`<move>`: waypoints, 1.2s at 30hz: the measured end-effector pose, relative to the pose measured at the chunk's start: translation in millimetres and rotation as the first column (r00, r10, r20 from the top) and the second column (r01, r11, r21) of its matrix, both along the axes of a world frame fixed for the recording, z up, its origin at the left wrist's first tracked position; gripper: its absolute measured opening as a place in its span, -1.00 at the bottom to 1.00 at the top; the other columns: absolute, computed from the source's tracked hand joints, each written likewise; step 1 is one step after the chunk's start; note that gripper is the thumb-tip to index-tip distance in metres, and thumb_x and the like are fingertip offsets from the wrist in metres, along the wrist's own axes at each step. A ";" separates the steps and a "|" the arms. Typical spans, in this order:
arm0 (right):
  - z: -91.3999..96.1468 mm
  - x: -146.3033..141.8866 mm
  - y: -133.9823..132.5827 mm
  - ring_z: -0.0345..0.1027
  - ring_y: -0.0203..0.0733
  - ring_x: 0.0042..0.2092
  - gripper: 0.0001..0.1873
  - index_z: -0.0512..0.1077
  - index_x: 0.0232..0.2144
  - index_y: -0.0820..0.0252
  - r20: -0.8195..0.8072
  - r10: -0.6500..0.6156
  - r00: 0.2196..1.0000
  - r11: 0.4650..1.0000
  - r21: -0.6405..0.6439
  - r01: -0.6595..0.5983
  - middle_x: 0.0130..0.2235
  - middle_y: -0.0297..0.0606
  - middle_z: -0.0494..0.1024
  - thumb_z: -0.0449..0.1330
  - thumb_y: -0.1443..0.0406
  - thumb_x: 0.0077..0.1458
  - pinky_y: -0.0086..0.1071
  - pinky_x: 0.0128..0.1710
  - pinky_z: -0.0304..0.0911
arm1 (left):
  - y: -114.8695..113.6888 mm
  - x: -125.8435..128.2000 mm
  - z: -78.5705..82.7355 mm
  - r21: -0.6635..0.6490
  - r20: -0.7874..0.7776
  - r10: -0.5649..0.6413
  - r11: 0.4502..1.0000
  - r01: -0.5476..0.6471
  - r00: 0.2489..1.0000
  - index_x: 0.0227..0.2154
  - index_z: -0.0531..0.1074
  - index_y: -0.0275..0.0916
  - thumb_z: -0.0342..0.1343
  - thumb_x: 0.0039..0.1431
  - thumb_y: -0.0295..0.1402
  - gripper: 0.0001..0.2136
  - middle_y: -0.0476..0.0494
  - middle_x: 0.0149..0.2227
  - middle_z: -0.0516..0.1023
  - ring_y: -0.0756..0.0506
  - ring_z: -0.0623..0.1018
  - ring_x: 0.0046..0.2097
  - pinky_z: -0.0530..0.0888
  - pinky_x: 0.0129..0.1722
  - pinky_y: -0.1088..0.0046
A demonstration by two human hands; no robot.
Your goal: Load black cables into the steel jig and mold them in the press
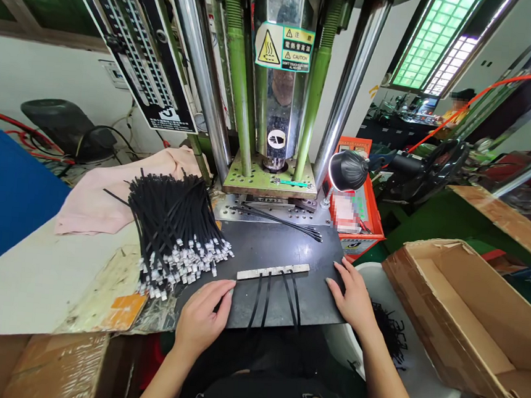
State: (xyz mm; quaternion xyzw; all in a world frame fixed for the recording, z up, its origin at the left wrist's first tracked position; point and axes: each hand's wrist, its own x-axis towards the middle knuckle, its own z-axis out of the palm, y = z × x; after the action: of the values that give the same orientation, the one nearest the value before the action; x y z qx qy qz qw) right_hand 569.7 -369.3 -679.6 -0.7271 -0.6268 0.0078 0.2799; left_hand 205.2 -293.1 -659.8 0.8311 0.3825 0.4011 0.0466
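A narrow metal bar (273, 271) lies across a black mat (266, 242), with several black cables (275, 299) hanging from it toward me. My left hand (201, 320) rests on the mat's near left, fingers together and flat, its fingertips just short of the bar's left end. My right hand (352, 293) lies flat on the mat's right edge, fingers stretched out, empty. A big bundle of black cables with silver plugs (176, 234) sits left of the mat. A few loose cables (286, 220) lie on the machine's base plate.
A green vertical press (278, 101) with chrome columns stands directly behind the mat. A pink cloth (93, 196) lies at left, an orange box (361, 213) and black lamp (348, 169) at right. An open cardboard box (464, 309) and a white bin (401, 353) of cable scraps sit at right.
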 end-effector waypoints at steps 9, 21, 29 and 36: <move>-0.4 -0.9 -0.1 0.20 0.09 0.22 -0.48 0.36 0.13 0.25 -0.010 -0.002 1.000 1.000 0.009 0.003 0.22 0.04 0.30 0.05 0.05 0.28 0.04 0.20 0.21 | -0.2 0.0 0.8 0.016 -0.004 -0.007 1.000 0.007 1.000 -0.10 0.47 -0.23 0.07 0.25 -0.53 -0.80 -0.16 -0.15 0.57 -0.09 0.56 -0.12 0.50 -0.05 0.33; 0.5 -0.9 -0.5 0.22 0.10 0.21 -0.50 0.37 0.13 0.17 -0.031 -0.009 0.999 1.000 0.014 0.010 0.22 0.00 0.31 0.06 0.05 0.27 0.05 0.19 0.23 | -0.5 0.2 2.0 0.021 -0.012 0.010 1.000 -0.010 1.000 -0.11 0.48 -0.22 0.05 0.26 -0.50 -0.81 -0.16 -0.16 0.58 -0.10 0.58 -0.14 0.51 -0.05 0.33; 1.4 -2.5 -1.0 0.22 0.08 0.21 -0.49 0.37 0.12 0.23 -0.021 -0.016 1.000 1.000 0.016 0.016 0.22 0.02 0.31 0.04 0.05 0.28 0.03 0.20 0.22 | 0.1 1.5 4.5 0.019 -0.002 0.001 1.000 0.000 1.000 -0.11 0.47 -0.23 0.05 0.25 -0.51 -0.80 -0.16 -0.16 0.58 -0.09 0.58 -0.14 0.52 -0.07 0.35; -0.1 -1.3 -1.1 0.22 0.11 0.20 -0.50 0.37 0.13 0.18 -0.032 -0.018 0.999 1.000 0.013 0.019 0.22 0.00 0.31 0.05 0.04 0.27 0.06 0.17 0.25 | -1.1 2.5 6.2 0.024 0.012 0.012 1.000 -0.012 1.000 -0.12 0.48 -0.21 0.05 0.25 -0.50 -0.81 -0.16 -0.17 0.59 -0.10 0.59 -0.14 0.53 -0.07 0.33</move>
State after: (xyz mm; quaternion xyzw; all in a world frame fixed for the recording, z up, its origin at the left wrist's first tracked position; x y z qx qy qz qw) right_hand 568.4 -370.5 -679.7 -0.7307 -0.6157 0.0126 0.2948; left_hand 207.7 -294.2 -653.7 0.8268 0.3824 0.4110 0.0367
